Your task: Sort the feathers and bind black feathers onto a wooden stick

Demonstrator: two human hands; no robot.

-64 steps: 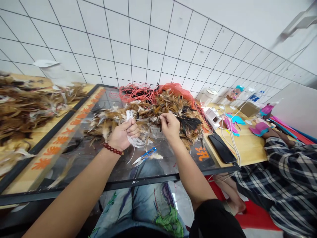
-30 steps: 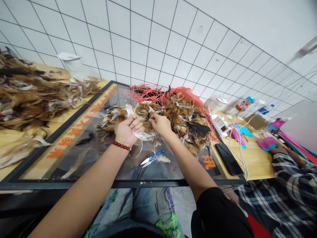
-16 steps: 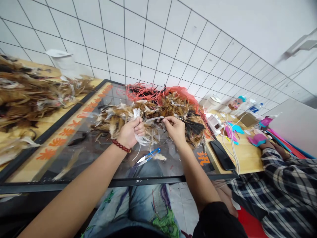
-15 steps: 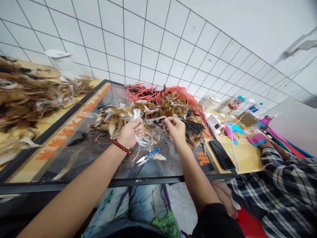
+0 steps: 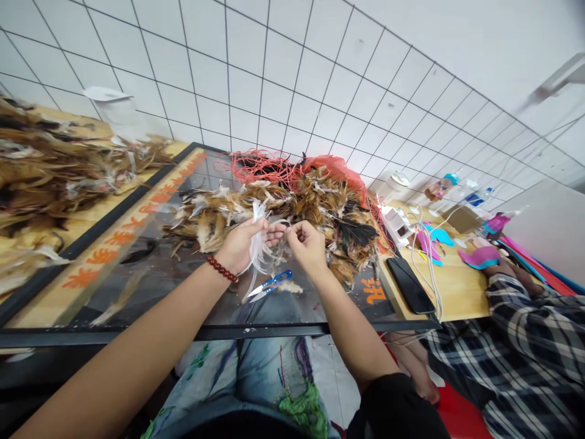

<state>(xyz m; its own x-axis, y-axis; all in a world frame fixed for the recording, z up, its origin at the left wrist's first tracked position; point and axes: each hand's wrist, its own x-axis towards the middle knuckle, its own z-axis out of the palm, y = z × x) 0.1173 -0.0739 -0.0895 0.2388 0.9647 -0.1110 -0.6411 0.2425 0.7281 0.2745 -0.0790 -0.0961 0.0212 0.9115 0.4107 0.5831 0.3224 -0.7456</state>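
You face a white tiled wall (image 5: 244, 76) with thin dark grout lines; beside it, upper right, is a plain white surface (image 5: 457, 36). Your pale wooden table (image 5: 457, 303) bears a black-framed glass panel (image 5: 274, 331), above a light grey tiled floor (image 5: 336, 372).

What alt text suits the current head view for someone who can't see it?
A person's left hand holds a bunch of thin white strips, the right hand pinched close beside it, above a dark, glossy tabletop. Beyond lies a heap of brown feathers; blue-handled snips lie nearer the person, and a phone to the right.
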